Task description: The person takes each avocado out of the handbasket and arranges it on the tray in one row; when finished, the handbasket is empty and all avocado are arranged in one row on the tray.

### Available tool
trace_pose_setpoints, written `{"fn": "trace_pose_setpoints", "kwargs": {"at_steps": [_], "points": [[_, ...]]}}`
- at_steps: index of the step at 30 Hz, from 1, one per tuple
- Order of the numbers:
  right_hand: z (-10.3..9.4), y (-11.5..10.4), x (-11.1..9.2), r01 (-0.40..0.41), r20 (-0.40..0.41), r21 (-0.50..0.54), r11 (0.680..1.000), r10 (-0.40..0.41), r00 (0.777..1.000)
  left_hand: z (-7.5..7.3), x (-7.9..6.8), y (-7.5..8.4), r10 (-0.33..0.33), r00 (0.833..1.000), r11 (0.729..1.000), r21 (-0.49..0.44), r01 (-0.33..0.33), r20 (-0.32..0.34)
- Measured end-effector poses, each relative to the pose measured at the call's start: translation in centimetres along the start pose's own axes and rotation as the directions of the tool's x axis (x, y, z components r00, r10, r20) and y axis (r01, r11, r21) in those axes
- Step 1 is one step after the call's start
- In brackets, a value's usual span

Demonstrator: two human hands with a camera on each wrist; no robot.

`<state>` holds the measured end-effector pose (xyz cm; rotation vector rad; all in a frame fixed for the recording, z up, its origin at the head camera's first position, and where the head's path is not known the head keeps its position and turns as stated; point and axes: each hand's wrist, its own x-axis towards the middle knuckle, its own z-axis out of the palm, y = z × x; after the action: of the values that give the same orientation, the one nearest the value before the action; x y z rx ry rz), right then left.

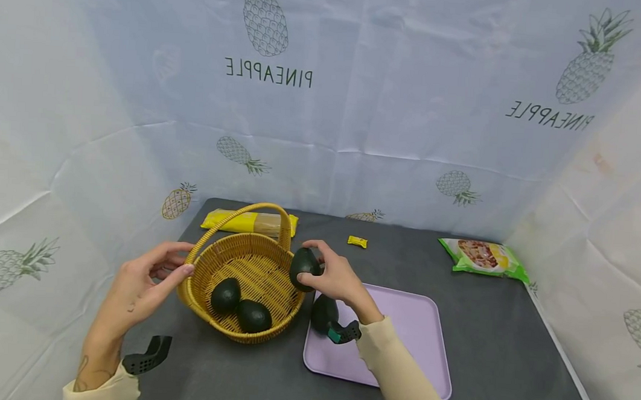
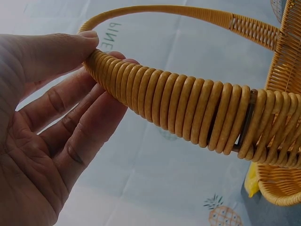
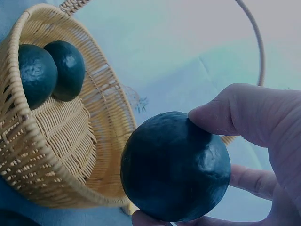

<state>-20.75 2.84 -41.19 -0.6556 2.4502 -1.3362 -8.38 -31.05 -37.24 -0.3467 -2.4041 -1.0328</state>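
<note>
A yellow wicker basket (image 1: 200, 314) with an arched handle (image 2: 169, 101) stands left of centre in the head view. Two dark green avocados (image 1: 225, 295) lie in it toward the near left. My left hand (image 1: 142, 287) pinches the handle's left side between thumb and fingers. At the basket's right rim, my right hand (image 1: 335, 276) grips another avocado (image 3: 174, 167), thumb and fingers round its sides. One more avocado (image 1: 323, 313) rests on the left part of a lilac tray (image 1: 417, 326), just below the right hand and partly behind its wrist strap.
Behind the basket lies a yellow packet (image 1: 238, 221) with a see-through section. A small yellow wrapped piece (image 1: 357, 242) is at the back middle, and a green-and-white food bag (image 1: 483, 258) at the back right. Pineapple-printed cloth (image 1: 368, 118) walls in the dark table.
</note>
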Motion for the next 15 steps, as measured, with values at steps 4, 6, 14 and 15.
{"fn": "trace_pose_setpoints", "kwargs": {"at_steps": [4, 6, 14, 15], "points": [[-0.7, 0.8, -0.6, -0.027, -0.020, 0.045, 0.999, 0.028, 0.999, 0.0, 0.0, 0.1, 0.000, 1.000, 1.000, -0.004, 0.000, 0.000], [-1.0, 1.3, -1.0, -0.046, -0.036, 0.061, 0.997, 0.049, 0.998, 0.0, 0.0, 0.1, -0.002, 1.000, 1.000, -0.003, 0.002, 0.000], [-2.0, 3.4, -2.9, -0.139, -0.108, 0.090, 0.986, 0.148, 0.983, 0.0, -0.1, -0.1, 0.005, 1.000, 1.000, 0.005, -0.005, -0.004], [-2.1, 3.6, -3.1, -0.145, -0.114, 0.095, 0.985, 0.156, 0.981, 0.0, -0.1, -0.1, 0.005, 1.000, 1.000, 0.005, -0.005, -0.004]]}}
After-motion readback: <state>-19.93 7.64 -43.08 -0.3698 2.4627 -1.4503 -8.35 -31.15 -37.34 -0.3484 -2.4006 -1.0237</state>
